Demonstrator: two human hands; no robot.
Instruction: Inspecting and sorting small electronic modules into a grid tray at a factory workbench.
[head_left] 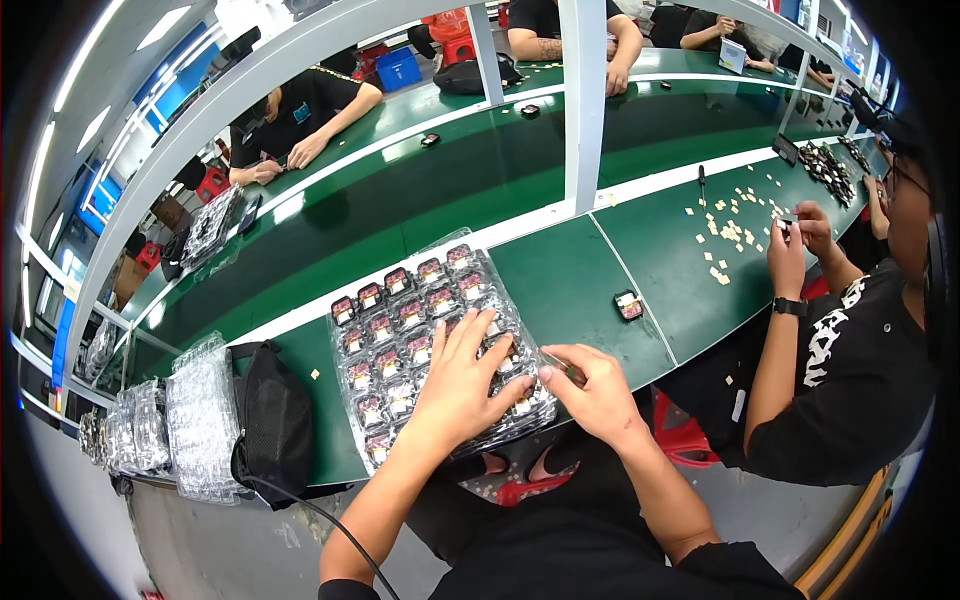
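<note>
A clear plastic tray [512, 300] lies before me on the green bench, its pockets holding rows of small black devices [411, 312] with red and white faces. My left hand [450, 385] rests over the tray's middle with fingers spread and flat, covering some pockets. At the tray's right edge, my right hand [600, 395] is closed, fingers curled round a small dark object that is mostly hidden; its kind cannot be made out. Farther right, a single black device [628, 305] with a light label sits alone on the bench.
A black bag [275, 410] and stacked clear trays [205, 415] stand at left. On the right, a co-worker's hands [790, 235] hold a small part near scattered pale squares [735, 232], a screwdriver [702, 182] and piled devices [825, 175]. A white post [582, 110] rises ahead.
</note>
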